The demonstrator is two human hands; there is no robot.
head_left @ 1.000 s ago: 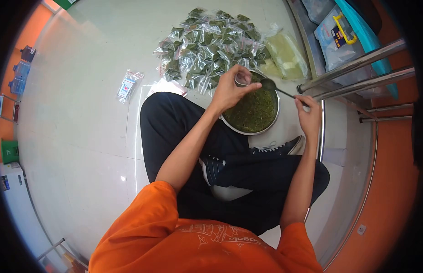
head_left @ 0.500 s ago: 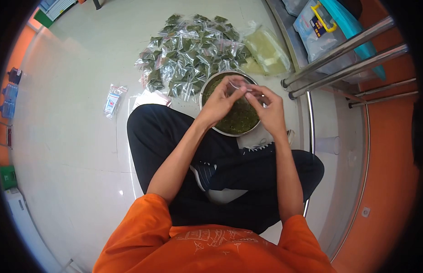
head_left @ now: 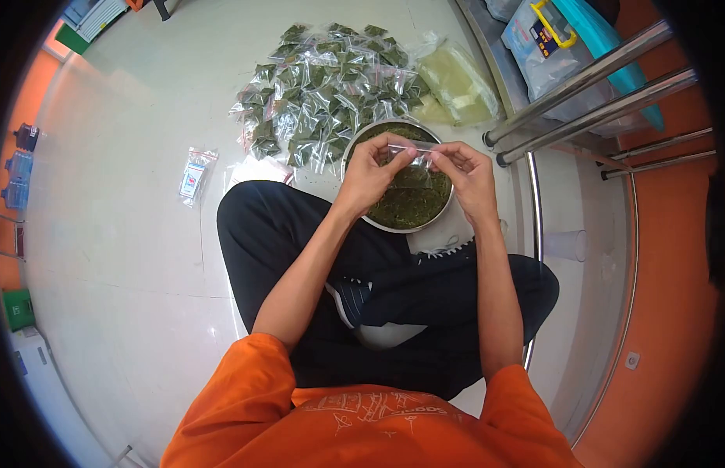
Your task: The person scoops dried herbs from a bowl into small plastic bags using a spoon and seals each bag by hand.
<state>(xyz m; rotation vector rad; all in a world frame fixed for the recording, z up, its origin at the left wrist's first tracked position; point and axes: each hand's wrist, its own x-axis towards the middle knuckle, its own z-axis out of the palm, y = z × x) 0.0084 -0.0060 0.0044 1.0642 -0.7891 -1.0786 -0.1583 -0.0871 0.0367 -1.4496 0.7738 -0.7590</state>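
A small clear zip bag (head_left: 413,173) hangs from its top edge over a round metal bowl (head_left: 348,153). My left hand (head_left: 372,173) pinches one end of that edge between thumb and fingers. The other end is pinched by my right hand (head_left: 467,176). Chopped dark green leaves (head_left: 409,210) fill much of the bowl below. I cannot make out whether the bag holds anything, since the leaves show through it. Beyond the bowl lies a big heap of filled zip bags (head_left: 323,90), each with green stuff inside.
A large clear plastic sack (head_left: 460,82) lies right of the heap. White bags or papers (head_left: 261,170) sit by my left knee, and a packet with a blue-edged label (head_left: 193,178) lies farther left. Metal rack bars (head_left: 588,86) and a plastic cup (head_left: 567,246) are at the right.
My hands have moved slightly apart, the right one to the right. The bag's top edge is now stretched straight between them, with its body hanging flat.
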